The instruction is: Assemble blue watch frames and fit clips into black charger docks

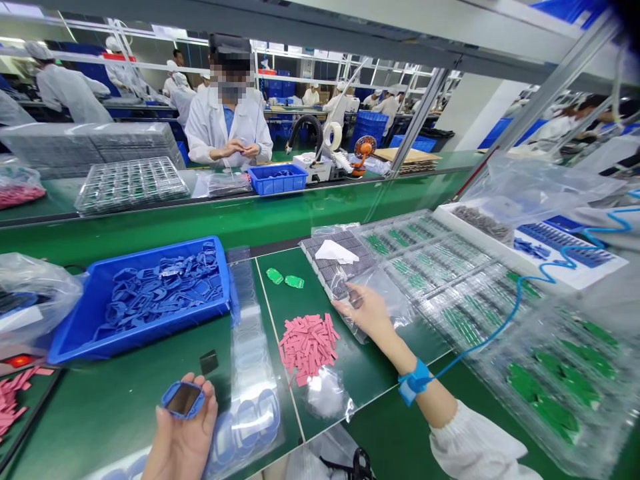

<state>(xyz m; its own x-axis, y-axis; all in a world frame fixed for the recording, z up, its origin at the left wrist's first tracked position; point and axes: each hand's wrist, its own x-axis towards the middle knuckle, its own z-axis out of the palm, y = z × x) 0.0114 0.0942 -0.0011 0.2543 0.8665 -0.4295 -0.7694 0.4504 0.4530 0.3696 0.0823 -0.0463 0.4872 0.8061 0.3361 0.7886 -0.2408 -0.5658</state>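
My left hand (183, 430) is at the bottom left, palm up, gripping a blue rubber frame (183, 400) around a dark glossy rectangular panel. My right hand (365, 310) lies flat with its fingers extended, touching a clear plastic bag (385, 300) next to a tray of dark grey parts (335, 263). A blue antistatic strap (414, 381) circles my right wrist, and its coiled blue cord (520, 300) runs across the trays. A pile of pink rubber strips (309, 348) lies just left of my right hand.
A blue bin of blue frames (150, 300) stands left of centre. Clear trays of green boards (550, 373) fill the right side. A raised shelf rail crosses above, and a co-worker in a white coat (227, 127) sits across the green bench.
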